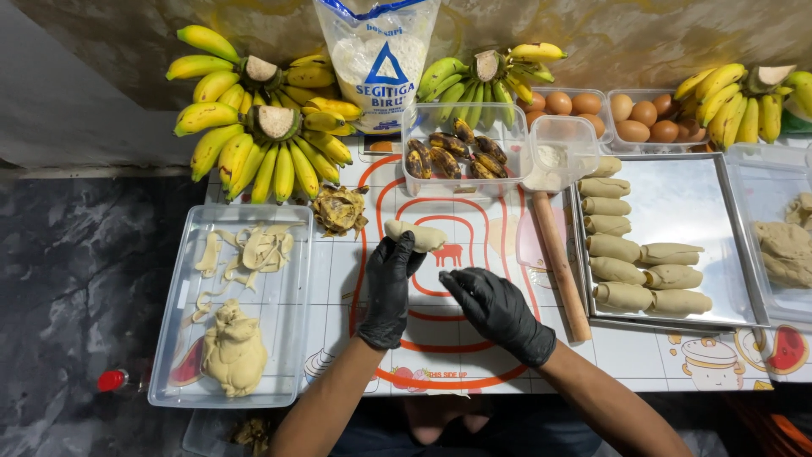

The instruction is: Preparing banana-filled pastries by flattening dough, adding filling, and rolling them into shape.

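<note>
- At the far left, by the floor, one small bottle with a red cap (pixel 112 380).
- One clear tray (pixel 292 338) on the left holds one big lump of dough (pixel 232 349) at its near end and a loose heap of thin dough trimmings (pixel 254 247) at its far end.
- Behind that tray lie two stacked bunches of yellow bananas (pixel 254 127), cut stems showing, and just to their right one small pile of dark peel scraps (pixel 339 210).
- One bag of white flour (pixel 377 59) stands against the wall.
- The left hand (pixel 390 283), in a black glove, is closed around one end of a single dough-wrapped roll (pixel 418 234), holding it raised just over the printed rolling mat (pixel 499 228).
- The right hand (pixel 495 309), also gloved black, is half curled and holds nothing; it sits just beside the left, low over the mat.
- One clear tub (pixel 423 182) holds browned banana pieces (too heaped to count), with one greener bunch (pixel 482 80) behind.
- One small tub of flour (pixel 558 152) tips against one wooden rolling pin (pixel 561 264).
- Two egg boxes (pixel 602 97) hold about eight brown eggs between them.
- One metal tray (pixel 694 203) carries ten finished rolls in two columns.
- One more bunch (pixel 736 101) sits far right, over one clear tray (pixel 744 169) of dough pieces, cut off by the edge.
</note>
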